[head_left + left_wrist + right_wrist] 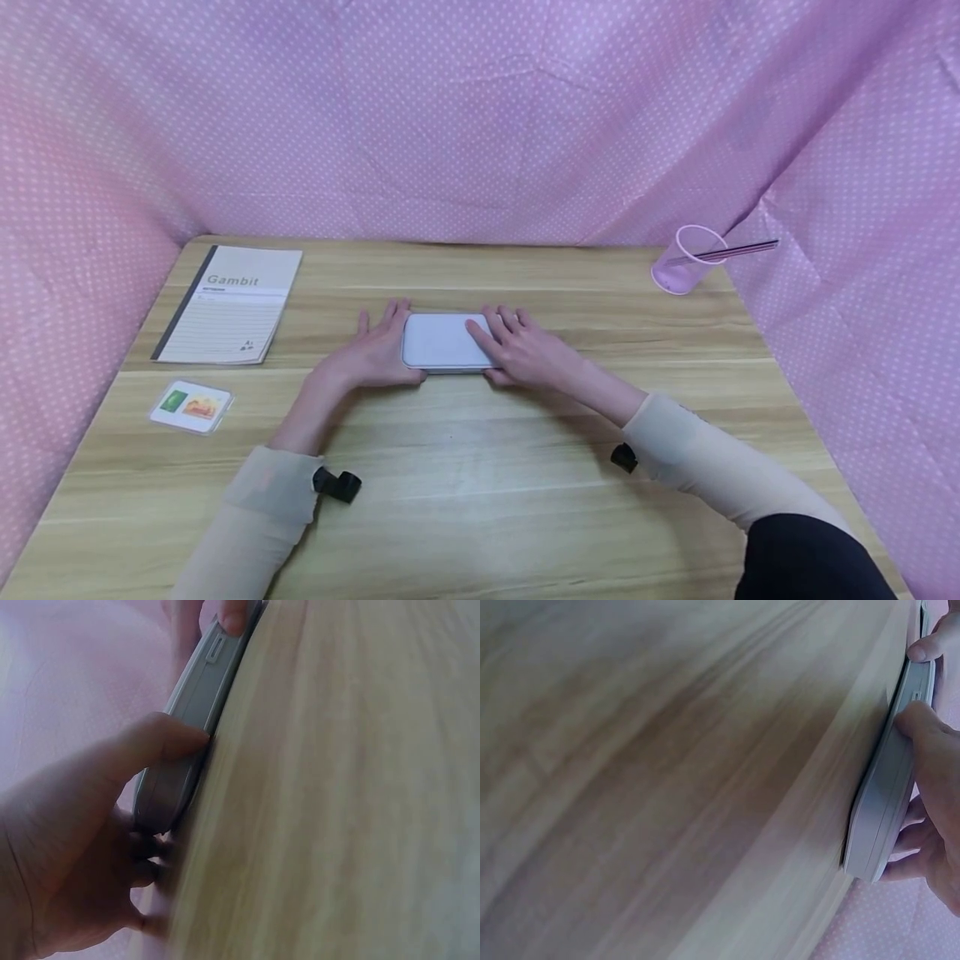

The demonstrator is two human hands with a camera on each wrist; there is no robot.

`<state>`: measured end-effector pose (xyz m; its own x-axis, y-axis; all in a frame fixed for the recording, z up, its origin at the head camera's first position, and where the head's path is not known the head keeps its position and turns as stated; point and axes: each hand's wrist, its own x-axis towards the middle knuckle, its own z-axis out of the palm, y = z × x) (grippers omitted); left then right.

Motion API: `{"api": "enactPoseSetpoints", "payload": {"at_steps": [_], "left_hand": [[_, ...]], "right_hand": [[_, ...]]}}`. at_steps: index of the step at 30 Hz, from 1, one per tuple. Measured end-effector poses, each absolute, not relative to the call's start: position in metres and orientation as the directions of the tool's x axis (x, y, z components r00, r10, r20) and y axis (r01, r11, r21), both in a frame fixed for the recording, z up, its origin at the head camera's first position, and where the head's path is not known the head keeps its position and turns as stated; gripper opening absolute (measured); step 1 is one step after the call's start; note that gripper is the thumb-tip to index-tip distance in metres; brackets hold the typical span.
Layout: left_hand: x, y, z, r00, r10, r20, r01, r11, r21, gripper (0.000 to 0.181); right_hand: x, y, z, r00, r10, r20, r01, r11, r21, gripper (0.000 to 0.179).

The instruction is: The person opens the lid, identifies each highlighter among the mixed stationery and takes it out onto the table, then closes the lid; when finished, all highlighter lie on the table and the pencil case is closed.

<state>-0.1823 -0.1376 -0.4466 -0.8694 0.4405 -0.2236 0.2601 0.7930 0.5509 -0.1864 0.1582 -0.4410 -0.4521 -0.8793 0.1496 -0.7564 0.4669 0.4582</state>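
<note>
A flat white case (442,340) with rounded corners lies on the wooden table in the head view. My left hand (371,358) grips its left end, thumb along the near side and fingers around the far side. On the right end, my right hand (528,354) holds the case with the thumb at the near side and one finger lying across the top. A small rectangular clasp (216,648) shows on the case's near side in the left wrist view. From the right wrist, the case's side (877,806) looks closed, with a seam running along it.
On the left of the table (465,500) lie a notebook (232,304) marked "Gambit" and a small card (192,407) with green and orange pictures. A pink cup (675,271) holding thin dark sticks (742,249) stands at the back right. Pink dotted cloth (480,125) surrounds the table.
</note>
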Motion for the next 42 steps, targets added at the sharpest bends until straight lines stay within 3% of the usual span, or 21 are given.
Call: {"api": "enactPoseSetpoints", "payload": {"at_steps": [20,32,36,42], "left_hand": [[-0.186,-0.137,-0.441,-0.860,0.433,-0.270,0.242,0.812,0.531,0.125],[-0.187,-0.136,-0.438,-0.861,0.429,-0.274,0.237,0.814,0.530,0.123],[-0.187,-0.136,-0.438,-0.862,0.426,-0.275,0.232,0.814,0.533,0.122],[-0.188,-0.137,-0.438,-0.858,0.435,-0.273,0.236,0.806,0.543,0.118]], "right_hand": [[-0.190,0.157,-0.436,-0.409,-0.900,0.152,-0.753,0.427,0.500,0.071],[-0.190,0.158,-0.434,-0.425,-0.898,0.110,-0.758,0.420,0.499,0.071],[-0.190,0.158,-0.429,-0.457,-0.887,0.060,-0.790,0.436,0.432,0.070],[-0.193,0.157,-0.418,-0.516,-0.852,-0.091,-0.844,0.488,0.220,0.072]]}}
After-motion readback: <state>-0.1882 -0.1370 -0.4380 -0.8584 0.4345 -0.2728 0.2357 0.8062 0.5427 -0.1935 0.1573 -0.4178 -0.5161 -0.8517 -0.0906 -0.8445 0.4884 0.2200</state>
